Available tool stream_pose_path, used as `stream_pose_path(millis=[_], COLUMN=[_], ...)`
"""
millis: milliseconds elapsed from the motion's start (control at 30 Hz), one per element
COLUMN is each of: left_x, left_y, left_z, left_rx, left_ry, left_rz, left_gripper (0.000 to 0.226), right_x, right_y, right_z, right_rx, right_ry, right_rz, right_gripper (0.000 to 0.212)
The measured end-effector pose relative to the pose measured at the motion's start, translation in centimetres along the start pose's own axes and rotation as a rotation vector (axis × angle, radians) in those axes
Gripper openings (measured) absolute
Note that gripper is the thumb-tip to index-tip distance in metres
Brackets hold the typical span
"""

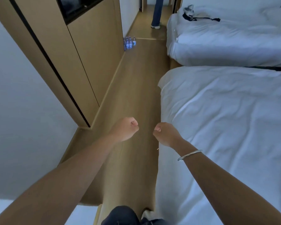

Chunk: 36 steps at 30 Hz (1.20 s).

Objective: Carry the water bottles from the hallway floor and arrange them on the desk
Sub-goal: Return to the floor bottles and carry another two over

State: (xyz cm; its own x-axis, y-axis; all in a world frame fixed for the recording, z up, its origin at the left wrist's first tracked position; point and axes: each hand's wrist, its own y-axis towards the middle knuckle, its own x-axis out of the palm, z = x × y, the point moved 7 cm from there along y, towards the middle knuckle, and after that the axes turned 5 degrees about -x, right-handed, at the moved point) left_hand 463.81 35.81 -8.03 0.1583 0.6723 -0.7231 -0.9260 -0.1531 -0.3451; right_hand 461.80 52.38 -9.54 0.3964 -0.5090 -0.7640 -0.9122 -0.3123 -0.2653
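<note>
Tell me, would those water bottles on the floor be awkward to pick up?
Probably. The water bottles stand upright in a tight cluster by the wooden wall, so nudging one may topple others. They look full, likely heavy together, and their smooth plastic may be slippery.

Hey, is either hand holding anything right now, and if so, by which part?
Nothing. The left hand and right hand are empty fists; the water bottles stand far ahead on the floor.

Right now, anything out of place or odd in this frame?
Only the water bottles: a cluster standing upright on the wood floor against the cabinet corner, not on a desk. A dark-strapped item lies loose on the far bed. Left hand and right hand are fisted, empty. No spills or damage visible.
</note>
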Motion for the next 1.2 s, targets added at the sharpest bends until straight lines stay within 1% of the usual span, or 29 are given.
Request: stream_pose_path(millis=[233, 400, 567, 800, 967, 1100, 1200], left_x=[-3.2, -4.9, -8.0, -14.3, -15.9, -15.9, -16.1], left_y=[9.6, 18.4, 28.3, 40.3, 46.2, 51.7, 56.3], left_z=[3.2, 4.5, 6.4, 9.4, 10.2, 10.8, 12.3], left_rx=[0.019, 0.063, 0.083, 0.121, 0.080, 0.022, 0.006], left_ry=[-0.011, -0.030, -0.055, -0.066, -0.139, -0.135, -0.157], left_rz=[0.038, 0.023, 0.011, 0.061, 0.103, 0.113, 0.125], left_gripper=[0.019, 0.011, 0.006, 0.007, 0.005, 0.012, 0.006], right_x=[-3.7, -5.6, -8.8, -15.3, -17.7, -18.7, -20.1], right_y=[9.1, 17.8, 27.8, 39.8, 46.3, 51.9, 56.6], right_z=[-0.2, -0.4, -2.0, -4.2, -3.8, -2.3, -1.1], right_rx=[-0.026, -0.014, -0.002, -0.011, 0.002, 0.012, -0.003], right_ry=[-0.022, -0.026, -0.037, 0.047, 0.063, 0.074, 0.090], right_rz=[-0.005, -0.013, -0.016, 0.099, 0.109, 0.078, 0.051], right_gripper=[0.027, 0.029, 0.031, 0.030, 0.027, 0.027, 0.027])
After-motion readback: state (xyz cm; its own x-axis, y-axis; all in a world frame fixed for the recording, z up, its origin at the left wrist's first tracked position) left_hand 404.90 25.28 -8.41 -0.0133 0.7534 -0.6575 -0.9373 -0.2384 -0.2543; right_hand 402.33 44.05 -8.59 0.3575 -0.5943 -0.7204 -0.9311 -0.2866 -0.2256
